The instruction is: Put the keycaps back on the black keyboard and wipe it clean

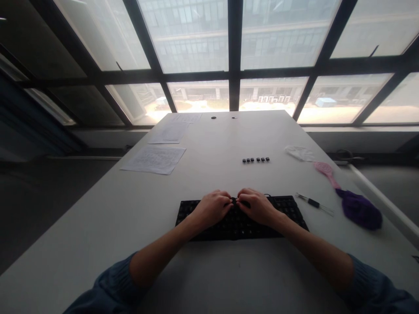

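A black keyboard lies flat on the white table in front of me. My left hand and my right hand rest on its upper middle, knuckles up, fingertips curled and pinched together where the two hands meet. Something small and dark sits between the fingertips, too small to name. A row of several black keycaps lies on the table beyond the keyboard.
A thin metal tool with a dark grip lies right of the keyboard. Further right are a pink brush, a purple cloth and a crumpled white wrapper. Printed sheets lie at the far left. Large windows stand behind.
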Tool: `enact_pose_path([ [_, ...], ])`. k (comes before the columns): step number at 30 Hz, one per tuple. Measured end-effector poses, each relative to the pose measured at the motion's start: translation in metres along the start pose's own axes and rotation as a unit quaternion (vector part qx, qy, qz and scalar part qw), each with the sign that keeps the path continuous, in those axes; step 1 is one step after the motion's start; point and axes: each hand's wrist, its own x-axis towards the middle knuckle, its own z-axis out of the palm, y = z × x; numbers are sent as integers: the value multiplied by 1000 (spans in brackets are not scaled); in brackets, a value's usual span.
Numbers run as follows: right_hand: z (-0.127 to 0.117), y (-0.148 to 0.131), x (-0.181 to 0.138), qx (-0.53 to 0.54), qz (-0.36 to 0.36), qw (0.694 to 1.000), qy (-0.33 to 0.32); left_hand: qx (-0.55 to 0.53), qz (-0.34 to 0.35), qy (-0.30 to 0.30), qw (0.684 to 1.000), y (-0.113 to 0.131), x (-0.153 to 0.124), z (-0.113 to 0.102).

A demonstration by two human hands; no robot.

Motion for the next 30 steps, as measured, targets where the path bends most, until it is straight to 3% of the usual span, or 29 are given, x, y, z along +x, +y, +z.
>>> enact_pose_path([
  [18, -2, -5, 0, -21, 17, 1000, -6, -68, -23, 23, 997, -6, 5, 7],
  [30, -2, -6, 0, -37, 18, 999, -21, -50, -43, 23, 998, -2, 6, 7],
])
